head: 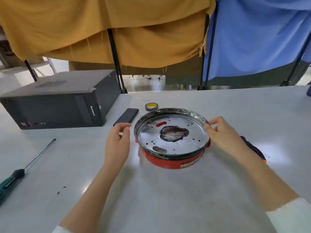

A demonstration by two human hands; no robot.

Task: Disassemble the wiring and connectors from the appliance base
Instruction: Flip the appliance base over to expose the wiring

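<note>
Head camera looks down at a grey table where a round appliance base sits in the middle, red on the outside with a black rim. Its top is a shiny metal plate with small holes, and a dark ragged hole in the middle shows thin wires inside. The right hand is at the right edge of the base, with its fingers curled and its fingertips pinching the black rim. The left hand is just beside the left edge of the base, not touching it, with its fingers loosely bent and holding nothing. A flat black box lies near the left hand, and a roll of tape with a yellow middle lies just behind the base. A long screwdriver with a green and black handle lies far to the left. A black computer case lies on its side at the back left. A dark tool with an orange tip lies partly hidden behind the right wrist. Yellow cloth and blue cloth hang behind the table.
</note>
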